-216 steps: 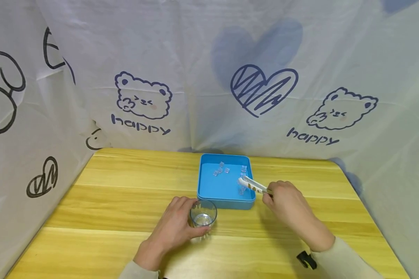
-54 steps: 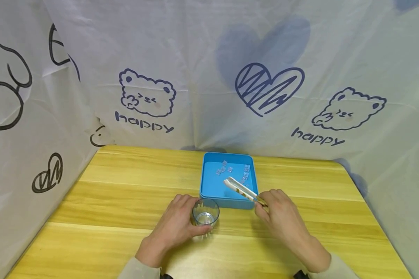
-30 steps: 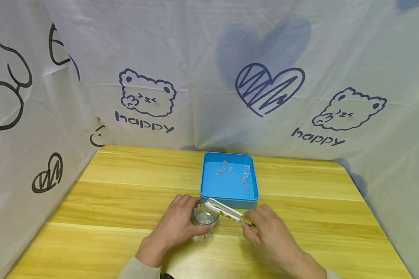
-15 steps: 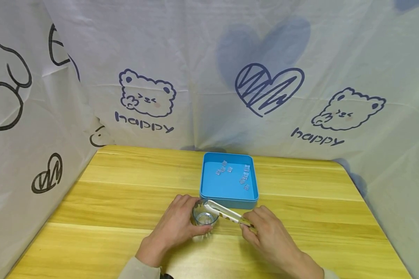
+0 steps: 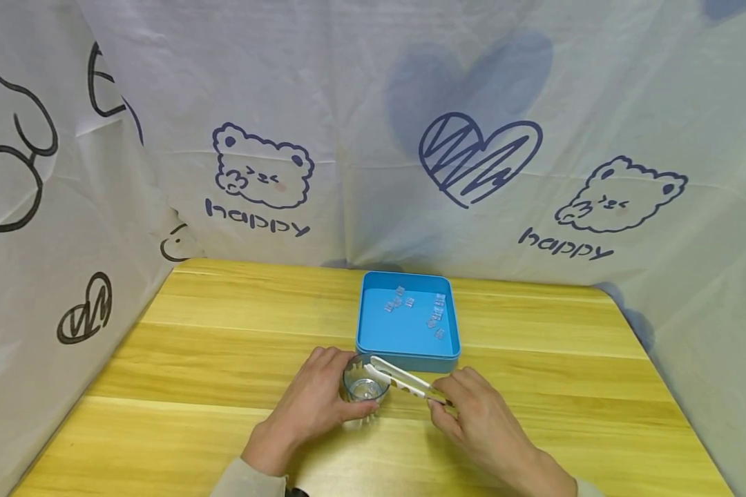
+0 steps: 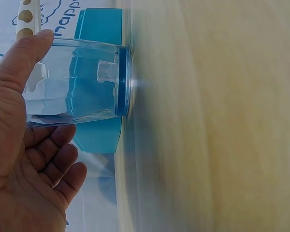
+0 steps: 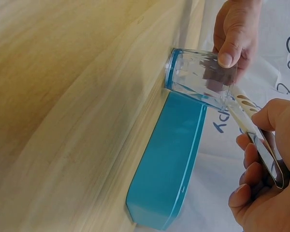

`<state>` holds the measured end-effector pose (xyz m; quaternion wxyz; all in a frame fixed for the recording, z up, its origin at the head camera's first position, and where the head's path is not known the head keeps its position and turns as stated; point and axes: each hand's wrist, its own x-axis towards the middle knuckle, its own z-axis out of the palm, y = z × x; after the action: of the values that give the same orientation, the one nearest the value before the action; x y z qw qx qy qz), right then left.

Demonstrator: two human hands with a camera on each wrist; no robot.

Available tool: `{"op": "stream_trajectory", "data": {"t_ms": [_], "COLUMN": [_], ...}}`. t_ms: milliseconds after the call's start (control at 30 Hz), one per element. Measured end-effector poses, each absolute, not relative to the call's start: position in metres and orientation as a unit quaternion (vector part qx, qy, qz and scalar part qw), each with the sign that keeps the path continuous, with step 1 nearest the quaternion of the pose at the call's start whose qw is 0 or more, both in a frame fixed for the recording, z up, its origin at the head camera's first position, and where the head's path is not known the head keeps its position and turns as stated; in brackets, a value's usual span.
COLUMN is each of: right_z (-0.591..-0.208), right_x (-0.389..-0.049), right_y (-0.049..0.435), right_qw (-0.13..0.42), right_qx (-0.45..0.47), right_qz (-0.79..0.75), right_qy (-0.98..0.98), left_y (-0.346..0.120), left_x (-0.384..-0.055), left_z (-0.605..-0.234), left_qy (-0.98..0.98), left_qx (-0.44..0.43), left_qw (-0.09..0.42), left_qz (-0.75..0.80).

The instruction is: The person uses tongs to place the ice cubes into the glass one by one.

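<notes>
My left hand (image 5: 304,393) grips a clear drinking glass (image 5: 365,391), which stands upright on the table; thumb and fingers go round its side. In the left wrist view a small clear cube (image 6: 105,71) shows near the bottom of the glass (image 6: 63,104). My right hand (image 5: 479,417) holds white tongs with gold spots (image 5: 404,375), also seen as tongs (image 7: 242,116) in the right wrist view. Their tips reach into the mouth of the glass, the two arms spread a little. Nothing can be made out between the tips.
Just behind the glass is a shallow blue tray (image 5: 398,339). Several clear cubes (image 5: 438,314) lie along its right side, and more cubes (image 5: 399,298) are at the back left. A printed white cloth (image 5: 373,207) hangs behind the wooden table (image 5: 224,331).
The tongs moved from the tray's right side across to the glass, their arms together on arrival and now spread apart. My left hand has kept its hold on the glass.
</notes>
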<state>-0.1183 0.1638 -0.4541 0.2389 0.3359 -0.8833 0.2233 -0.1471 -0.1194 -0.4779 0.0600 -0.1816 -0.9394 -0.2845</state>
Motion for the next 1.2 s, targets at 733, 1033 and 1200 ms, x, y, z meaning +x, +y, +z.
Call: {"op": "stream_trajectory", "data": {"t_ms": [733, 1033, 1200], "right_z": [-0.445, -0.434, -0.43], "right_x": [-0.122, -0.136, -0.145], "right_y": [0.167, 0.178, 0.183], "right_qw": [0.25, 0.274, 0.266], "right_qx": [0.338, 0.302, 0.254], "right_qz": [0.229, 0.215, 0.195], "right_qy": [-0.878, -0.887, -0.909], "left_y": [-0.12, -0.121, -0.121], "left_x": [-0.147, -0.147, -0.146], "left_z": [-0.479, -0.479, -0.48], "left_qy": [-0.937, -0.936, -0.936], "left_qx": [-0.183, -0.184, -0.182], "left_qw": [0.052, 0.051, 0.051], "left_qz": [-0.293, -0.296, -0.296]}}
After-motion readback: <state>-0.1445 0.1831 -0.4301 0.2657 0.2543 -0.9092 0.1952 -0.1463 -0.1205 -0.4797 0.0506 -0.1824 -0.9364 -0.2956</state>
